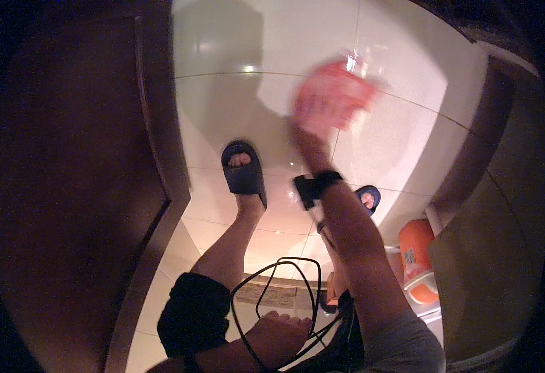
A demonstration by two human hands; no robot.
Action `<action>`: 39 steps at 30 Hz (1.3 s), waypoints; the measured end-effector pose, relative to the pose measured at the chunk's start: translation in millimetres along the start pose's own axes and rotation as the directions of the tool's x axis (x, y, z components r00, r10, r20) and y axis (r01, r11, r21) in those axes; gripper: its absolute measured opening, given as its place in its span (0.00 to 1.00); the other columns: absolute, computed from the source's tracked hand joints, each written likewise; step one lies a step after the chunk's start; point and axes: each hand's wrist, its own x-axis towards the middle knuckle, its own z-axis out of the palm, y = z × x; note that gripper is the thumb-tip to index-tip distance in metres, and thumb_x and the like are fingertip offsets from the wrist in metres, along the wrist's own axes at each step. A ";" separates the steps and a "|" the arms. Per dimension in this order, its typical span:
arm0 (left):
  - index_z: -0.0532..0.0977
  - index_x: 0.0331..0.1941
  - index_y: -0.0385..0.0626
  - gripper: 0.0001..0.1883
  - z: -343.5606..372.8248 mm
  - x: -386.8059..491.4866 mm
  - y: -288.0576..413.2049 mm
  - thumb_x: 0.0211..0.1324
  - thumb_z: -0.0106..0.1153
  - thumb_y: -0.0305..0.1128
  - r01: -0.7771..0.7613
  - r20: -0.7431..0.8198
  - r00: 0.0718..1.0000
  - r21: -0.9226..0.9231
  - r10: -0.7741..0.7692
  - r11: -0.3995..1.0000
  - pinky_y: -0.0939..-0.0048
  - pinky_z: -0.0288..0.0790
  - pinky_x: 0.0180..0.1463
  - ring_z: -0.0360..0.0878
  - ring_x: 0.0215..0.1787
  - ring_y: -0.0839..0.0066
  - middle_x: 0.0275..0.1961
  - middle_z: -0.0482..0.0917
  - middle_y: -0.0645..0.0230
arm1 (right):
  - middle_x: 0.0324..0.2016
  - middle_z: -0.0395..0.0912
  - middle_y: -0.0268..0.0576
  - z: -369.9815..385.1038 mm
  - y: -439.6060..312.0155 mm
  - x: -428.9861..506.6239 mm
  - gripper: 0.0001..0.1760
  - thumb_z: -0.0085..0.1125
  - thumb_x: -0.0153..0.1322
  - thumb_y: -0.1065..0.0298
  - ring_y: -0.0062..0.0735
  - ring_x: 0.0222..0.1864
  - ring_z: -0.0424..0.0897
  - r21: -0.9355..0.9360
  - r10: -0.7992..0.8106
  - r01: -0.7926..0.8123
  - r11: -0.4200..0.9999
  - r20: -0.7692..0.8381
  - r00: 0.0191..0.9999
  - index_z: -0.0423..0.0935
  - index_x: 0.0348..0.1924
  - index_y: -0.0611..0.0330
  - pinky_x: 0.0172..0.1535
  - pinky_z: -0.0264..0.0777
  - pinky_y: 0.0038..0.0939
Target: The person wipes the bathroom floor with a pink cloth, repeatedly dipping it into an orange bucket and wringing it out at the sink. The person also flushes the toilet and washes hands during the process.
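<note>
My right hand (316, 119) reaches low over the glossy tiled floor and presses on a red and white cloth (335, 91), which is blurred. A black band with a dark block (316, 187) is strapped around that wrist. My left hand (284, 331) is closed near my lap at the bottom of the view. Loops of thin black cable (319, 279) hang around the left hand; whether the fingers grip the cable cannot be told.
Dark wooden door (81, 186) on the left. Orange container (416, 242) with a white part at the right, beside a pale panel. My feet stand in dark blue slides (243, 175) on the tiles (225, 102). A brown stone strip (267, 296) crosses the floor behind them.
</note>
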 end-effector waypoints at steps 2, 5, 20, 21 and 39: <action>0.74 0.47 0.39 0.11 -1.8 -0.8 4.3 0.66 0.56 0.33 0.116 0.002 0.993 -0.113 -0.117 0.987 0.44 0.76 0.48 0.85 0.39 0.46 0.34 0.84 0.52 | 0.62 0.73 0.61 -9.6 -71.3 22.1 0.29 0.52 0.79 0.58 0.66 0.66 0.71 0.285 -0.172 0.104 0.953 0.224 0.959 0.67 0.71 0.60 0.69 0.65 0.63; 0.75 0.46 0.39 0.11 2.6 -2.0 1.9 0.64 0.58 0.33 0.073 -0.019 0.997 -0.214 -0.079 0.974 0.45 0.75 0.50 0.85 0.40 0.45 0.36 0.84 0.51 | 0.61 0.78 0.33 -9.8 -122.3 33.3 0.19 0.53 0.78 0.55 0.36 0.68 0.74 0.586 -0.657 0.492 0.644 0.094 0.748 0.82 0.60 0.41 0.69 0.70 0.48; 0.76 0.40 0.40 0.10 -20.6 -3.9 5.9 0.64 0.58 0.35 -0.095 0.021 0.995 0.110 0.094 0.989 0.54 0.80 0.44 0.89 0.37 0.59 0.33 0.85 0.59 | 0.77 0.59 0.58 -84.2 299.2 -78.3 0.37 0.58 0.74 0.53 0.67 0.77 0.60 -0.237 0.281 -0.229 0.944 0.217 0.935 0.66 0.76 0.53 0.73 0.58 0.67; 0.76 0.40 0.40 0.09 -20.1 -4.2 5.7 0.64 0.58 0.35 -0.107 0.016 0.994 0.106 0.106 0.989 0.54 0.80 0.44 0.89 0.37 0.59 0.33 0.85 0.59 | 0.76 0.60 0.59 -84.4 312.6 -83.3 0.38 0.58 0.74 0.53 0.67 0.76 0.61 -0.256 0.427 -0.374 0.891 0.197 0.882 0.65 0.75 0.55 0.72 0.60 0.65; 0.71 0.59 0.43 0.22 25.8 -32.4 46.3 0.65 0.60 0.40 -0.021 -0.001 1.000 -0.062 0.021 0.998 0.48 0.80 0.51 0.87 0.46 0.45 0.44 0.85 0.48 | 0.37 0.80 0.38 -136.3 -18.9 28.1 0.18 0.67 0.66 0.82 0.33 0.39 0.81 0.375 -0.278 -0.633 -0.678 0.666 0.692 0.79 0.48 0.58 0.42 0.81 0.37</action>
